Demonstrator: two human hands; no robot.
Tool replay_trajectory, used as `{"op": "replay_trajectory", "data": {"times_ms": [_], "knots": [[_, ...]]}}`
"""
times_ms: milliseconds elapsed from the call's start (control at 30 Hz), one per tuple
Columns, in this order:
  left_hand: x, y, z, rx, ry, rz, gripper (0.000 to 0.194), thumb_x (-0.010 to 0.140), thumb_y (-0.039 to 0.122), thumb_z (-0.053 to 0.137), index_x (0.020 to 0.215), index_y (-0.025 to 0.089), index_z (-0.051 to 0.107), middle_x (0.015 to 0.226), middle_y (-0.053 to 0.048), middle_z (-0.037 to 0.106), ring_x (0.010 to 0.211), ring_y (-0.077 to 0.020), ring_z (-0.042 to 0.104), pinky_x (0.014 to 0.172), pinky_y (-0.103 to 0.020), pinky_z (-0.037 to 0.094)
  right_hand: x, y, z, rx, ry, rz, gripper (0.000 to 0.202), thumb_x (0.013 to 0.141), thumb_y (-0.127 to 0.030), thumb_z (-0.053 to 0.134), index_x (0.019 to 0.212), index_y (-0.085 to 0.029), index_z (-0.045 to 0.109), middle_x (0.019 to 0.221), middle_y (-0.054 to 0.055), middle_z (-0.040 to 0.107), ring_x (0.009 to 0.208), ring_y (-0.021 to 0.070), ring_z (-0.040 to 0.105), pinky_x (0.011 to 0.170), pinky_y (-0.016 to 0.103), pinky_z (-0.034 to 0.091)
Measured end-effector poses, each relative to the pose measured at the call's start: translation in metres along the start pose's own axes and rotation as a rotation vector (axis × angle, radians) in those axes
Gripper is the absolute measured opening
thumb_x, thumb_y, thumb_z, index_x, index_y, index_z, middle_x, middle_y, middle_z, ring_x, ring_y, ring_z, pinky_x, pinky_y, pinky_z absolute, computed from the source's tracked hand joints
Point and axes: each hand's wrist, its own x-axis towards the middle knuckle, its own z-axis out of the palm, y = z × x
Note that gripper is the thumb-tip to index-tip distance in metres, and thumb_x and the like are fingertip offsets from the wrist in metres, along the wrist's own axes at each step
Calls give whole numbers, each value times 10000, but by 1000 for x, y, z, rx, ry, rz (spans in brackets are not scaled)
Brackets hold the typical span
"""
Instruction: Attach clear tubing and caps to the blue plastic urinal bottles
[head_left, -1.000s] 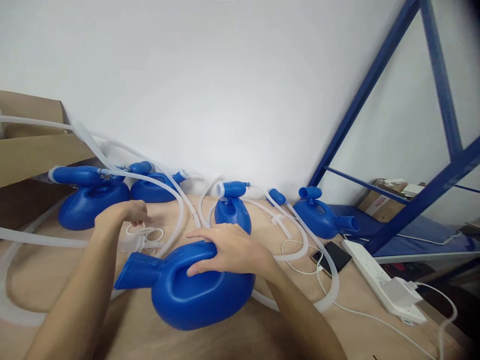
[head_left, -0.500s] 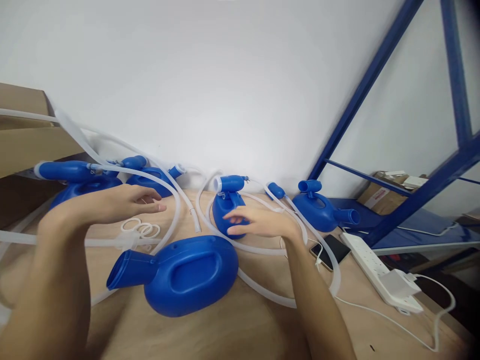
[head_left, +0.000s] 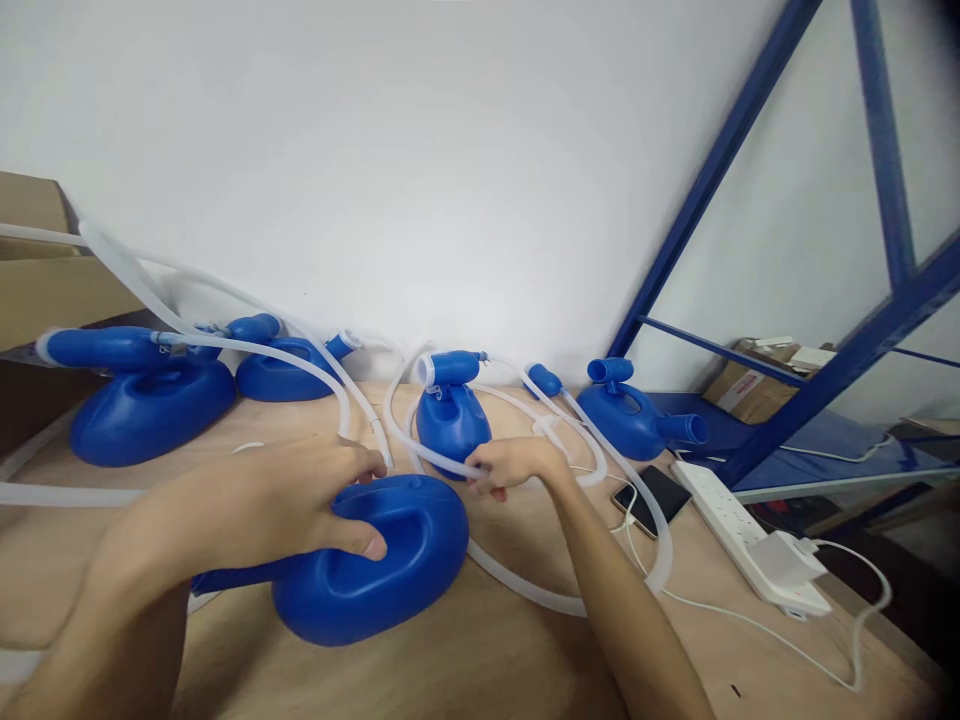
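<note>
A blue plastic urinal bottle [head_left: 420, 575] with a moulded handle lies on its side on the wooden table in front of me. My left hand [head_left: 315, 500] reaches over its neck end, thumb stretched out above the handle recess and apart from the fingers. The fingertips lie behind the bottle's upper edge, partly hidden. Farther right, my right hand [head_left: 510, 465] has its fingers closed on a translucent tube [head_left: 435, 455]. That tube passes in front of a second blue bottle [head_left: 454, 425], which stands upright with a white-rimmed blue piece on top.
More blue bottles stand at the left [head_left: 150, 405] and at the right [head_left: 626, 420] near the wall. Loose tubing [head_left: 660, 530] loops across the table. A phone [head_left: 652, 500] and a white power strip [head_left: 746, 535] lie at the right. Cardboard boxes [head_left: 60, 300] are at far left, beyond which rises the wall.
My left hand has come down and toward me onto the near bottle. My right hand has lowered and closed on the tube. The view has shifted slightly.
</note>
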Motion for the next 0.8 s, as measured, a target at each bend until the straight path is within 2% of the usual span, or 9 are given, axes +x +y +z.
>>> {"op": "replay_trajectory", "data": {"times_ms": [67,167,233,300,400,500,567,667,800], "knots": [[3,-1,1,21,-51,22,577,810,788,617,1151,344,758,1184,-42,752,1047,-300,700,814,-335,518,-34,3,-8,8,201,-86,310,1005,-437,534,1102,-180,676,686,-14,649,708,162,648,724,261,475],[8,1,1,26,-36,-10,613,838,791,567,1147,296,753,1211,-88,740,1057,-330,694,825,-365,519,-71,5,-15,20,575,-215,418,1033,-522,461,1224,-205,655,921,36,715,760,172,645,767,293,483],[10,7,-1,0,-70,-22,589,859,749,566,1168,280,742,1197,-98,741,1060,-334,695,846,-379,523,-74,1,-13,-28,664,-223,394,1023,-467,501,1303,-224,634,1079,61,723,870,195,661,820,308,484],[12,14,-4,-22,-136,-30,556,880,690,572,1226,280,716,1203,-94,741,1084,-337,692,885,-399,526,-60,-7,-7,-86,545,-207,412,992,-392,560,1369,-232,608,1140,70,727,965,225,667,860,322,485],[13,24,-6,-44,-215,-38,511,897,600,587,1291,287,677,1262,-80,731,1154,-338,676,950,-419,520,-23,-19,4,-146,214,-161,491,953,-344,614,1432,-237,579,1145,79,744,1003,247,684,865,325,502],[14,27,-5,-48,-220,-53,486,884,586,607,1260,291,694,1299,-78,724,1190,-350,668,951,-415,526,8,-23,12,-137,74,-88,379,1021,-347,483,1294,-168,676,1098,110,758,927,227,717,776,299,536],[14,26,-3,-51,-198,-58,478,861,591,632,1226,294,715,1275,-79,735,1180,-358,675,931,-409,534,21,-21,15,-109,42,-71,424,1061,-379,384,1213,-139,697,1074,112,763,852,195,731,685,262,547],[16,26,-1,-59,-197,-44,489,833,566,677,1240,298,714,1238,-77,750,1156,-356,687,914,-398,540,32,-18,19,-109,40,-80,429,1067,-424,392,1307,-166,635,1059,86,772,822,168,746,645,229,551],[20,28,1,-71,-237,-50,533,787,523,733,1275,310,695,1231,-64,751,1122,-345,699,883,-388,545,43,-25,31,-218,163,-69,461,1052,-480,417,1307,-151,615,1112,154,766,927,270,765,783,359,582]]}}
